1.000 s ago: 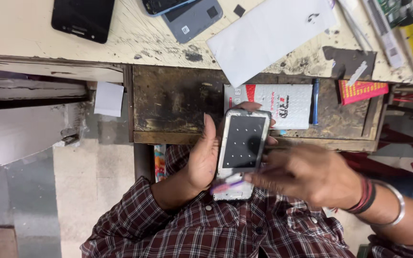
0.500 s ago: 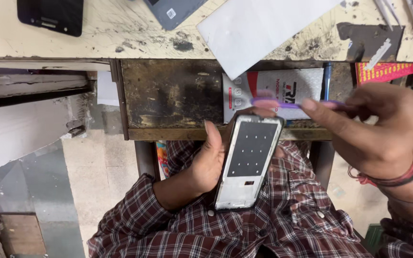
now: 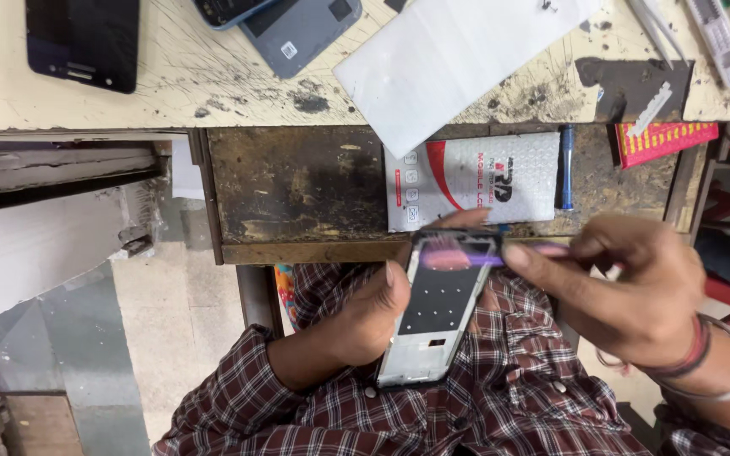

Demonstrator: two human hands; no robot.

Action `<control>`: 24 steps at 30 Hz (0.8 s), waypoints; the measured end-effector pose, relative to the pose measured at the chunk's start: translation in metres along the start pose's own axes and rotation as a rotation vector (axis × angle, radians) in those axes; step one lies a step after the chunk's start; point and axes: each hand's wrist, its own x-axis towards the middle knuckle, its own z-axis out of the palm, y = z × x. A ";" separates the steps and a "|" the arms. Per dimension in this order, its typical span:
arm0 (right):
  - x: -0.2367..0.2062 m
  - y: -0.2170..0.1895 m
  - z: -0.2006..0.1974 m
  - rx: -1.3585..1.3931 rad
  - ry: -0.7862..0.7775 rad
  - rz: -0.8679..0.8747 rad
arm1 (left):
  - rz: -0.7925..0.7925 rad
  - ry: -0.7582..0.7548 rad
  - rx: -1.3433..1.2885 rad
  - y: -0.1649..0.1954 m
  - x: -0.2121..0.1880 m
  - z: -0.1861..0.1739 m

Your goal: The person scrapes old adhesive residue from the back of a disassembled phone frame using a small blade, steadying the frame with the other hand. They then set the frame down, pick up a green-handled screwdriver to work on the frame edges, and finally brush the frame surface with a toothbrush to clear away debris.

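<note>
My left hand grips a phone frame from its left side and holds it over my lap, its dark inner face with a grid of dots turned up. My right hand pinches a thin purple tool and lays its tip across the top end of the frame. The tool is blurred. Both forearms wear a red plaid shirt, and the right wrist carries a metal bangle and dark bands.
An open wooden drawer holds a white bubble-wrap packet and a blue pen. On the scratched worktop lie a black phone, a grey phone back, a white sheet and a red-yellow pack.
The view has shifted and the frame now leans further. My right hand went from the frame's lower end up to its top end, carrying the purple tool.
</note>
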 end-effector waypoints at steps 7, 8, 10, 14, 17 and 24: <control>0.004 -0.004 -0.008 -0.135 0.024 0.191 | 0.115 0.059 0.005 0.003 -0.004 0.000; 0.007 -0.008 -0.010 -0.116 0.035 0.222 | 0.103 0.051 -0.012 0.002 -0.003 0.000; 0.008 -0.018 -0.006 0.043 0.090 0.196 | 0.075 0.046 0.010 0.000 -0.002 0.003; 0.006 -0.022 0.001 -0.020 0.007 0.152 | 0.090 0.032 0.144 0.000 -0.003 0.006; 0.001 -0.012 -0.001 -0.030 -0.020 0.190 | 0.124 0.035 0.108 0.004 -0.004 0.002; -0.006 -0.017 0.008 0.002 0.002 0.142 | 0.072 0.012 0.087 -0.009 -0.002 0.001</control>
